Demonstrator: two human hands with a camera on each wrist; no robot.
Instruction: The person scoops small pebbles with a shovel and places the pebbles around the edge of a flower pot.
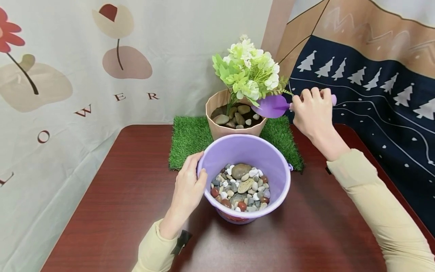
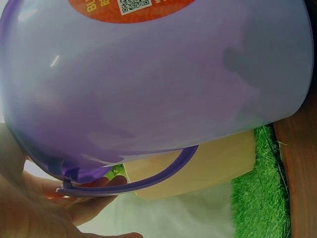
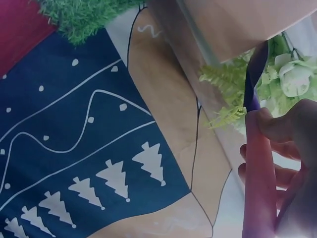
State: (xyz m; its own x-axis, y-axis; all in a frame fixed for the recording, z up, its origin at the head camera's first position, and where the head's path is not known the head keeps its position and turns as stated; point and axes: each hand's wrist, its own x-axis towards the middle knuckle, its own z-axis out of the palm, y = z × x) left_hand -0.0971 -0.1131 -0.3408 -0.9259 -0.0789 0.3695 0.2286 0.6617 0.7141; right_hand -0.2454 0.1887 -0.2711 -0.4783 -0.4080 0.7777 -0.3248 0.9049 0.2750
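My right hand (image 1: pixel 314 111) grips the handle (image 3: pixel 260 173) of a small purple garden trowel (image 1: pixel 272 106). The trowel's blade is at the right rim of a peach flowerpot (image 1: pixel 234 131), under the white and green flowers (image 1: pixel 249 68). Dark soil and several stones show inside the pot. My left hand (image 1: pixel 188 185) holds the left side of a purple bucket (image 1: pixel 285 189) at its rim. Small mixed pebbles (image 1: pixel 242 187) cover the bucket's bottom. In the left wrist view the fingers are near the bucket's curved carrying handle (image 2: pixel 163 176), partly behind it.
The pot stands on a green artificial grass mat (image 1: pixel 190 136) at the back of a reddish-brown table (image 1: pixel 136 181). The bucket is in front of it. Printed cloths hang behind, a pale one (image 1: pixel 170 45) and a navy one with white trees (image 1: pixel 346 94).
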